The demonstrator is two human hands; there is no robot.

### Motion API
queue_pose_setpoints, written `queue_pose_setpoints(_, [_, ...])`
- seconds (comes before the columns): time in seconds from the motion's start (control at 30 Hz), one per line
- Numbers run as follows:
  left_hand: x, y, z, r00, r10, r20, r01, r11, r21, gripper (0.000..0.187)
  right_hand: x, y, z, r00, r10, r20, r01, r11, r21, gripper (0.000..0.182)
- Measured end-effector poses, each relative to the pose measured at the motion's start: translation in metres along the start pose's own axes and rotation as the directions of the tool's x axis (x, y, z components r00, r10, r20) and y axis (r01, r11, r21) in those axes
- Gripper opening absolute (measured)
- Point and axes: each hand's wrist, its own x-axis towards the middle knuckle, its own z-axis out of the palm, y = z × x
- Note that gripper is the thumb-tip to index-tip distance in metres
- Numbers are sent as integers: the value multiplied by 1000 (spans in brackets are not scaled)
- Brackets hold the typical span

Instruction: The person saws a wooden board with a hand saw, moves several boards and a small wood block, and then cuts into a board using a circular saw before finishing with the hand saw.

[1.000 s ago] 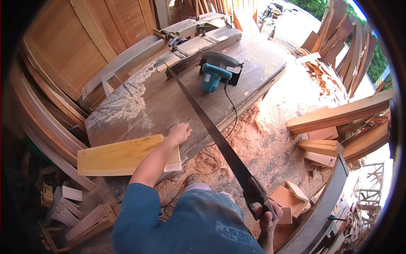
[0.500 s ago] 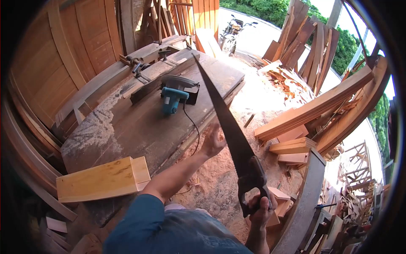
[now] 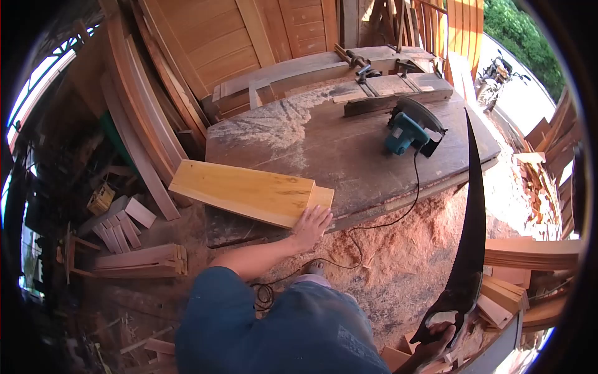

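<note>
My right hand (image 3: pixel 438 341) is closed round the handle of a handsaw (image 3: pixel 467 249), its long dark blade pointing up and away from me. My left hand (image 3: pixel 313 228) lies with fingers spread on the near right end of a yellowish board (image 3: pixel 249 192), where a shorter, paler piece (image 3: pixel 321 198) shows at its end. Those boards rest at the near left edge of the workbench (image 3: pixel 374 168). A teal circular saw (image 3: pixel 406 133) sits toward the bench's right side, its cord hanging over the front edge.
Clamps (image 3: pixel 361 67) hold wood at the bench's back. Tall planks (image 3: pixel 137 118) lean at left, above stacked offcuts (image 3: pixel 118 230). Beams (image 3: pixel 529 254) jut in at right. Sawdust and a coiled cord (image 3: pixel 265 295) lie on the floor by my foot. A motorcycle (image 3: pixel 495 81) stands outside.
The view has swung left. My left hand has come from open air beside the saw blade onto the board end. The handsaw stays in my right hand, now farther right.
</note>
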Motion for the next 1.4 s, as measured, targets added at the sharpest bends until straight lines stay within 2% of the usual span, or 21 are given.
queue_pose_setpoints(0.03, [3, -2, 11, 999, -39, -24, 40, 999, 17, 81, 2, 2, 6, 1000, -4, 12, 3, 1000, 25, 28])
queue_pose_setpoints(0.07, [7, -5, 24, 991, -99, -90, 100, 995, 10, 69, 3, 3, 11, 1000, -9, 18, 8, 999, 46, 28])
queue_pose_setpoints(0.17, [6, -7, 31, 988, -108, -110, 108, 994, -7, 66, -7, -14, 55, 998, -40, -56, 50, 979, 195, 25])
queue_pose_setpoints(0.2, [3, -7, 31, 995, -78, -67, 78, 997, 7, 68, -5, -9, 48, 997, -81, -10, 81, 986, 149, 23])
queue_pose_setpoints(0.3, [-3, -24, -4, 985, 38, 167, -31, 999, -40, 78, 2, 5, 33, 983, -170, 68, 166, 984, 61, 17])
queue_pose_setpoints(0.33, [1, -33, -57, 960, 112, 258, -100, 993, -57, 80, 1, 0, 34, 983, -172, 60, 169, 984, 52, 15])
queue_pose_setpoints(0.43, [43, -74, -137, 738, 316, 596, -80, 918, -388, 67, -4, -1, 36, 982, -185, 41, 185, 983, 9, 6])
queue_pose_setpoints(0.47, [49, -90, -115, 846, 290, 447, -96, 908, -407, 35, -8, -12, 53, 984, -176, 22, 177, 984, -16, 6])
queue_pose_setpoints(0.5, [56, -95, -141, 864, 202, 460, 32, 892, -452, 25, -11, -20, 60, 985, -171, -2, 171, 984, -42, 7])
queue_pose_setpoints(0.57, [73, -116, -122, 945, 162, 285, -36, 915, -402, 33, -10, -10, 49, 980, -168, 108, 170, 985, -17, 14])
queue_pose_setpoints(0.63, [84, -131, -111, 986, 142, 89, -107, 943, -315, 44, -17, -9, 51, 973, -205, 104, 215, 972, -98, 16])
queue_pose_setpoints(0.73, [85, -140, -114, 984, 152, 91, -105, 914, -392, 65, -30, -16, 52, 973, -205, 105, 214, 973, -90, 19])
queue_pose_setpoints(0.83, [57, -168, -123, 971, 237, -43, -240, 941, -236, 87, -42, -13, 43, 980, -188, 60, 195, 967, -162, 25])
queue_pose_setpoints(0.87, [47, -180, -108, 982, 177, -63, -188, 949, -254, 79, -38, -5, 31, 947, -257, 195, 289, 945, -155, 32])
queue_pose_setpoints(0.97, [49, -177, -114, 999, 36, 35, -28, 979, -201, 71, -48, -21, 58, 982, -147, 116, 175, 943, -282, 35])
queue_pose_setpoints(1.0, [54, -180, -104, 998, 45, -46, -54, 973, -224, 74, -47, -25, 63, 992, -78, 104, 104, 954, -282, 33])
queue_pose_setpoints(1.1, [91, -165, -96, 996, -83, -29, 74, 966, -249, 80, -35, -21, 83, 983, -96, 159, 133, 961, -244, 42])
queue_pose_setpoints(1.17, [123, -147, -106, 982, -183, 48, 189, 936, -298, 91, -28, -30, 111, 977, -110, 181, 147, 966, -211, 50])
queue_pose_setpoints(1.23, [144, -131, -112, 962, -260, 89, 275, 912, -304, 91, -22, -30, 123, 938, -122, 325, 193, 961, -198, 54])
queue_pose_setpoints(1.3, [154, -121, -115, 953, -294, 69, 300, 898, -322, 92, -23, -8, 125, 907, -171, 384, 270, 937, -221, 52])
queue_pose_setpoints(1.4, [159, -115, -113, 926, -366, 89, 374, 866, -331, 93, -35, -5, 137, 895, -96, 436, 217, 946, -239, 46])
